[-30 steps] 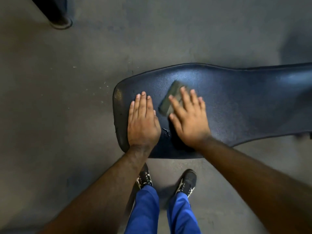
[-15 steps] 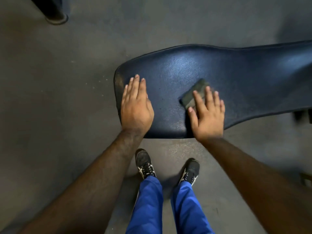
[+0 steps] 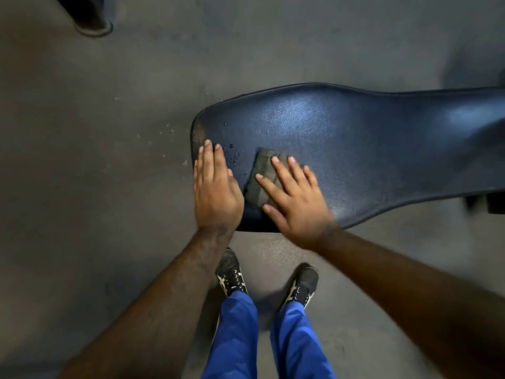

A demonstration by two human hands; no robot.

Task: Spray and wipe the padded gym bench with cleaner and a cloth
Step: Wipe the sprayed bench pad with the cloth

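A dark blue padded bench [image 3: 355,138] runs from the middle of the view to the right edge, with a shiny wet-looking surface and a few drops near its left end. A folded grey-green cloth [image 3: 261,177] lies flat on the pad. My right hand [image 3: 293,203] presses on the cloth with fingers spread, covering its right part. My left hand [image 3: 216,190] rests flat on the bench's left end, fingers together, holding nothing. No cleaner bottle is in view.
Grey concrete floor [image 3: 95,173] surrounds the bench. A dark round post base [image 3: 93,20] stands at the top left. My legs in blue trousers and black shoes [image 3: 231,274] stand just in front of the bench. Part of the bench frame [image 3: 492,203] shows at right.
My right hand has slid the cloth back to the left, close to my left hand. My left hand has stayed on the bench's left end.
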